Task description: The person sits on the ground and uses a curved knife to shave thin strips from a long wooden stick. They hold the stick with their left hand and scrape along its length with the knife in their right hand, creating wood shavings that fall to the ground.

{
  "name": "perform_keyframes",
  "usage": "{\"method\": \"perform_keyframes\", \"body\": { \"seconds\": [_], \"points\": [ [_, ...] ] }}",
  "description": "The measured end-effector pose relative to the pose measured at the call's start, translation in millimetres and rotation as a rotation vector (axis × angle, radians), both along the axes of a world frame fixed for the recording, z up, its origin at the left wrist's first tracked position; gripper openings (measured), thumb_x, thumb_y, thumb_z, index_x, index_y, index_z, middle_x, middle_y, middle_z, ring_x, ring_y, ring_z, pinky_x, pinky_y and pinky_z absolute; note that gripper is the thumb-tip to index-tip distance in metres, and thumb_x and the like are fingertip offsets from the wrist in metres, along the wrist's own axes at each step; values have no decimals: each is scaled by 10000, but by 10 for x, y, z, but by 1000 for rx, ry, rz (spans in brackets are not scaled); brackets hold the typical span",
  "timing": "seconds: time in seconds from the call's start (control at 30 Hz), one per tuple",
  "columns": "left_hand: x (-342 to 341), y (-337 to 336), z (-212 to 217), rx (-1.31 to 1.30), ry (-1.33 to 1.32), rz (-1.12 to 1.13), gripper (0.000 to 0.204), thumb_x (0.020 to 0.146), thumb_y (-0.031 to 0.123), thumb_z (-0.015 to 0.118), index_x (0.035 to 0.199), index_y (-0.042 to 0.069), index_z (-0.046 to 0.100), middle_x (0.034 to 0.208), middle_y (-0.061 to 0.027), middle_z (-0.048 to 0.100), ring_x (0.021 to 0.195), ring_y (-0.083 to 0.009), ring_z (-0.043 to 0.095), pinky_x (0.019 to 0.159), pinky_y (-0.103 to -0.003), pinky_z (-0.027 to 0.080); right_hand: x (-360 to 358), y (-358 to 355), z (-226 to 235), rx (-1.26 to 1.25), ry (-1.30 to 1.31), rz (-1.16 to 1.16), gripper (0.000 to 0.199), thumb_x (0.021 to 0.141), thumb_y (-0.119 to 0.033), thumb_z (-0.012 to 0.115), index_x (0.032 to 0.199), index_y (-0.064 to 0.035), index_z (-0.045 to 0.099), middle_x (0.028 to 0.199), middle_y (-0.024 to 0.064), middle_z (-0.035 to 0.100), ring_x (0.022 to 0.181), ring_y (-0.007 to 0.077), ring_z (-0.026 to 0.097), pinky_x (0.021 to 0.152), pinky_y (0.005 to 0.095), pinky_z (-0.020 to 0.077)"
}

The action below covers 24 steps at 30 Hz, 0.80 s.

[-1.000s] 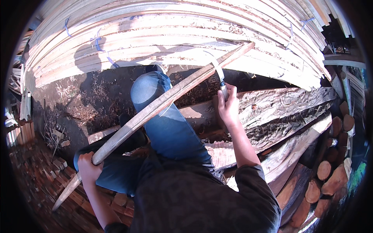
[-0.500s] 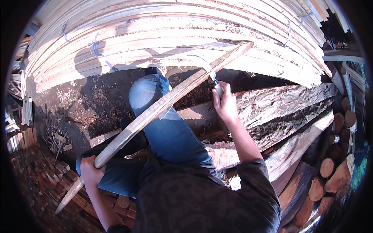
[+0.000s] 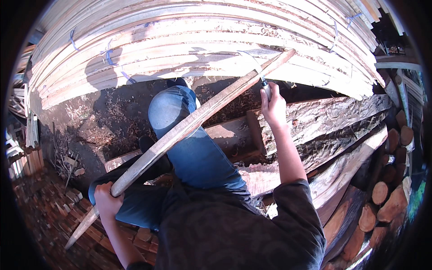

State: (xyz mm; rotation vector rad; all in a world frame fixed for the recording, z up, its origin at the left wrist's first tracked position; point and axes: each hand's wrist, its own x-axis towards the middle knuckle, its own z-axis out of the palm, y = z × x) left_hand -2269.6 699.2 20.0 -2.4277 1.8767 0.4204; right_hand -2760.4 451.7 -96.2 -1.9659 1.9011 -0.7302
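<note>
across the raised knee lay a long curved wooden stave, its far end resting against the stacked staves. the left hand had its fingers wrapped tight around the stave's lower end; the right hand had its fingers closed around the handle of a knife at the upper part. judged good practice: brace the stave firmly on the knee, keep the lower grip steady, and shave with light strokes along the grain.
</note>
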Motion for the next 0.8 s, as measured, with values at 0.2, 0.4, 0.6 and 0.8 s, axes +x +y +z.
{"method": "perform_keyframes", "body": {
  "seconds": [0.2, 0.4, 0.6, 0.8],
  "points": [
    [-20, -3, 27, 29, 4, -11, 261, 512, 126, 751, 677, 23, 578, 674, -174, 564, 705, -386, 547, 658, -466, 441, -724, -322, -126, -46, 248, -243, 300, 968, -292, 504, 1111, -32, 544, 872, 236, 666, 783, 428, 652, 666, 500, 520],
    [7, 64, -19, -32, -1, -34, 260, 507, 131, 748, 667, 26, 571, 656, -167, 550, 691, -378, 547, 642, -470, 434, -688, -255, -44, -72, 203, -229, 333, 965, -288, 521, 1138, -5, 551, 788, 252, 654, 732, 444, 644, 622, 483, 515],
    [93, 153, -21, -14, 8, -59, 233, 517, 117, 724, 638, 27, 546, 638, -174, 534, 649, -390, 535, 609, -474, 425, -777, -123, -11, -153, 224, -82, 361, 969, -342, 518, 1094, -7, 562, 876, 240, 666, 777, 418, 659, 660, 495, 508],
    [99, 168, 14, 12, 21, -36, 222, 522, 112, 717, 642, 21, 554, 642, -190, 539, 646, -402, 540, 601, -475, 430, -1818, -171, 99, 31, 204, -732, 440, 984, -367, 462, 1168, 23, 551, 934, 247, 673, 835, 378, 684, 711, 454, 546]
  ]
}}
